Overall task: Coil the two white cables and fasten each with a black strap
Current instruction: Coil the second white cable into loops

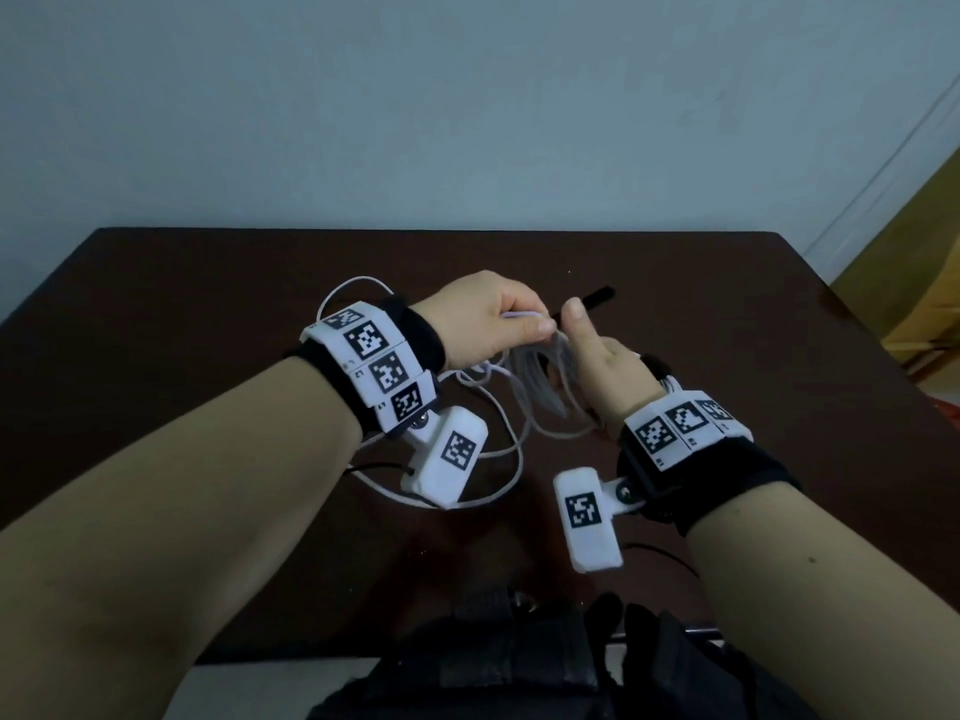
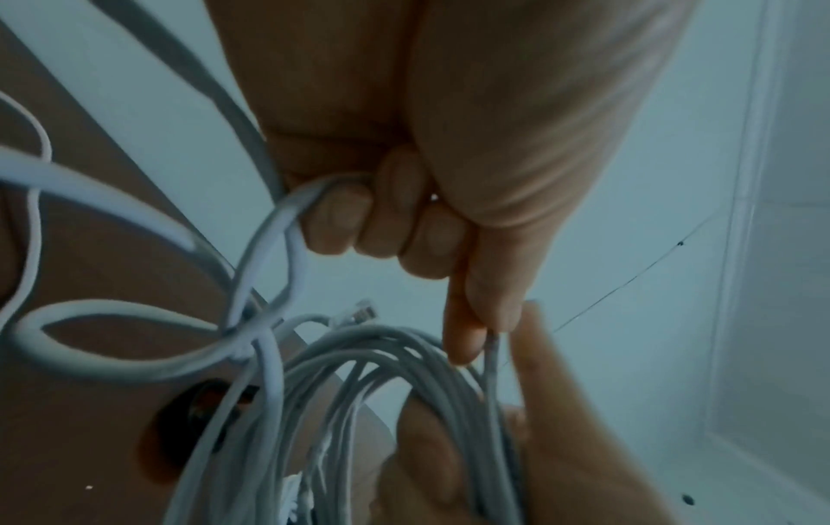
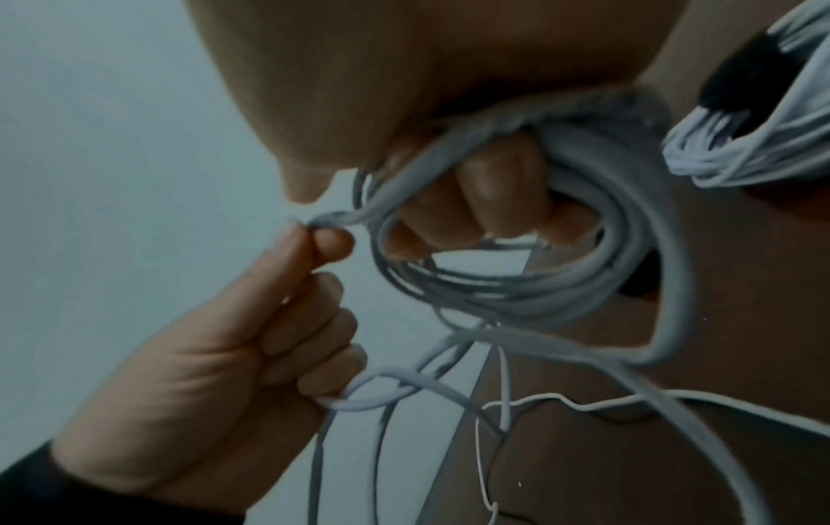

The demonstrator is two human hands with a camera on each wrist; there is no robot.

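Above the dark table point(image 1: 208, 356), my right hand point(image 1: 582, 350) grips a white cable coil point(image 1: 540, 392) with its fingers point(image 3: 494, 199) curled through the loops point(image 3: 516, 295). Just left of it, my left hand point(image 1: 545, 327) pinches one strand of this cable between thumb and forefinger point(image 2: 489, 330), its other fingers curled round a loop. The cable's loose length point(image 1: 498, 459) trails onto the table, and a clear plug point(image 2: 359, 314) shows near the coil point(image 2: 404, 390). A loose black strap point(image 1: 592, 297) lies just beyond the hands. A second white coil point(image 3: 727, 152), bound with a black strap point(image 3: 750, 78), lies by my right wrist.
A pale wall stands behind the table's far edge. Dark fabric point(image 1: 519, 662) lies at the near edge below my arms. A yellowish box point(image 1: 924, 283) stands off the table's right side. Bare tabletop shows left and right of the hands.
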